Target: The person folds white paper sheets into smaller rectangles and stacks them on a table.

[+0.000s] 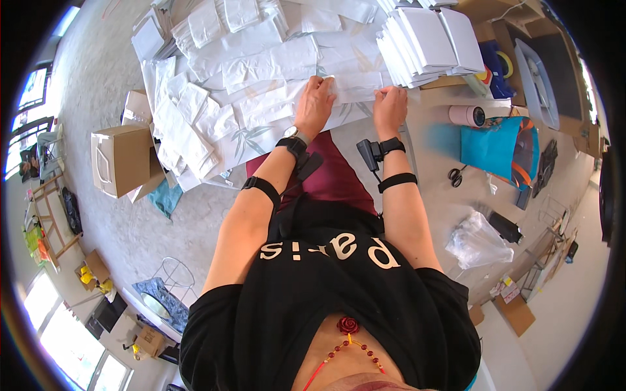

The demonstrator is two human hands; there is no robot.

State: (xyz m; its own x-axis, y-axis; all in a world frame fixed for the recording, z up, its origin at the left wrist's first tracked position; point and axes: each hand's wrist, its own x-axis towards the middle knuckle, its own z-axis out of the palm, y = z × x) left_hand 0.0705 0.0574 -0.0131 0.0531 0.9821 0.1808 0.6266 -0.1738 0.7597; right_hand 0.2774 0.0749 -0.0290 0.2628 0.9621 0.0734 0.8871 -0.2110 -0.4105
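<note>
A flat, whitish plastic bag (357,86) stretches between my hands near the table's front edge. My left hand (315,104) has its fingers curled down onto the bag's left part, with the thumb close to the forefinger. At the bag's right end, my right hand (390,109) is closed in a pinch; the fingertips partly hide the gripped edge. More white plastic bags lie just left of my left hand, and a wide folded one (270,63) rests beyond it. A loose heap of bags (189,120) covers the table's left side.
Stacks of flat white packets (427,42) stand at the table's far right. Right of the table are a pink cylinder (465,115), a turquoise bag (492,148), black scissors (456,174) and a clear plastic bag (479,238). A cardboard box (122,159) stands left.
</note>
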